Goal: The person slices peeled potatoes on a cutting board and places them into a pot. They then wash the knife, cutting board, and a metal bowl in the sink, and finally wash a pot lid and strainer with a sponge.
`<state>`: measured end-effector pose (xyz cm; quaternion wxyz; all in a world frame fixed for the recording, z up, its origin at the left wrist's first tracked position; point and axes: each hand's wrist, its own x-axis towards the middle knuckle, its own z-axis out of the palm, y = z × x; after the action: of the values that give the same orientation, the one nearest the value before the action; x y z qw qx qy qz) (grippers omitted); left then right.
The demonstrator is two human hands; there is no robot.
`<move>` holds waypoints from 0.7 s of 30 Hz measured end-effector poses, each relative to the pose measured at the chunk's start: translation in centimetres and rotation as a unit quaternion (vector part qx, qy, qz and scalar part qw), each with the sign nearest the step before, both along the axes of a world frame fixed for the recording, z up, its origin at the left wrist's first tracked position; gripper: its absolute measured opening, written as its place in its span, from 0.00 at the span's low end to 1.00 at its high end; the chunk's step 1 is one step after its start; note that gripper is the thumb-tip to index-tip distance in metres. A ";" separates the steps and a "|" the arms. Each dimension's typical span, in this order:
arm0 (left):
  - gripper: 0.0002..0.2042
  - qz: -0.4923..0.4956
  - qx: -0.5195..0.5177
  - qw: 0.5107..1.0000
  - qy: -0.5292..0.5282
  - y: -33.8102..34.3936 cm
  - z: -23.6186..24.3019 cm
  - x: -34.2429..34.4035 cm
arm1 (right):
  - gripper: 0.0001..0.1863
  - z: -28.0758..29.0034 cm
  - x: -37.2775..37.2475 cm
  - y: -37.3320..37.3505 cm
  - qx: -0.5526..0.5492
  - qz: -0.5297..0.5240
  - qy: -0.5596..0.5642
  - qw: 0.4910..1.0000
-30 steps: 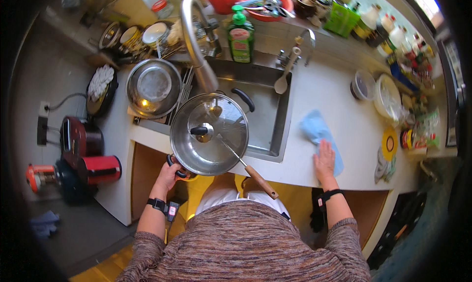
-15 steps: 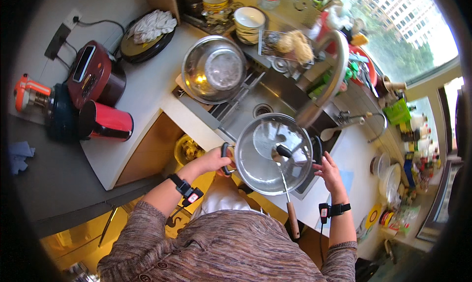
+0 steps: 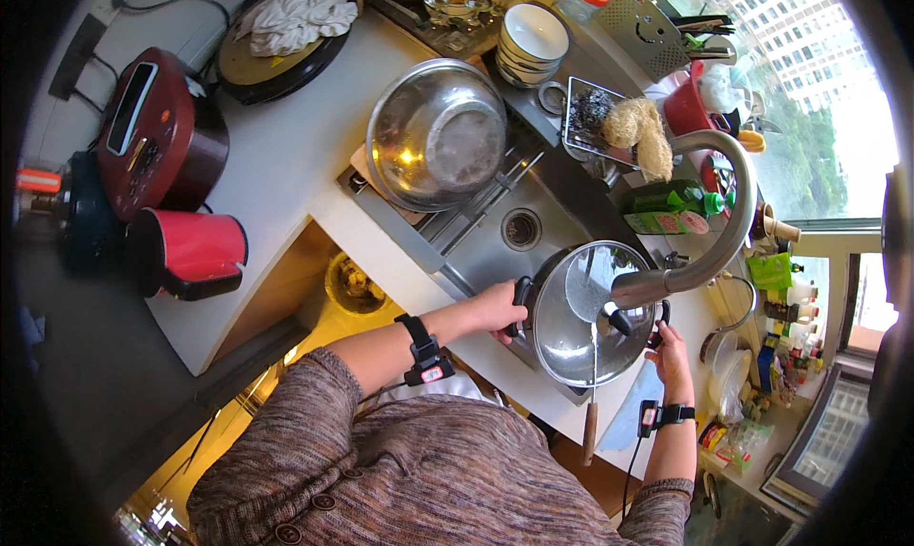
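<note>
White counter (image 3: 314, 137), inset steel sink (image 3: 471, 256): nearest you jutted a wooden-handled utensil (image 3: 590, 434), then your left hand (image 3: 497, 310) and right hand (image 3: 672, 357), each gripping a side handle (image 3: 520, 298) of the lidded pot (image 3: 586, 344) over the sink's near edge, where careless lifting could have struck the overhanging faucet (image 3: 741, 203).

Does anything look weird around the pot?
Yes: the wooden-handled utensil pokes out past the pot, which looks odd with a glass lid there. I can't tell whether it lies over or under.
</note>
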<state>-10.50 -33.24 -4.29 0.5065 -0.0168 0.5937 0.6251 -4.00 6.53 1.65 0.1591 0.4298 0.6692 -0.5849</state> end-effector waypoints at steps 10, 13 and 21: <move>0.20 -0.114 -0.137 0.982 0.053 1.3 -5.5 -4.8 | 0.14 -5.6 -2.9 0.4 -0.081 0.012 -0.091 0.993; 0.18 -0.138 -0.171 0.975 0.039 1.3 -7.2 -5.5 | 0.15 -9.4 -3.3 1.2 -0.100 0.016 -0.113 0.988; 0.14 -0.166 -0.200 0.963 -0.070 2.4 -11.4 -7.4 | 0.14 -18.4 -4.9 2.6 -0.165 0.003 -0.062 0.984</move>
<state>-17.93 -30.87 -15.66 0.6299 -0.0625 0.6644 0.3975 -8.88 9.09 -16.78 0.2711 0.4313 0.5538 -0.6587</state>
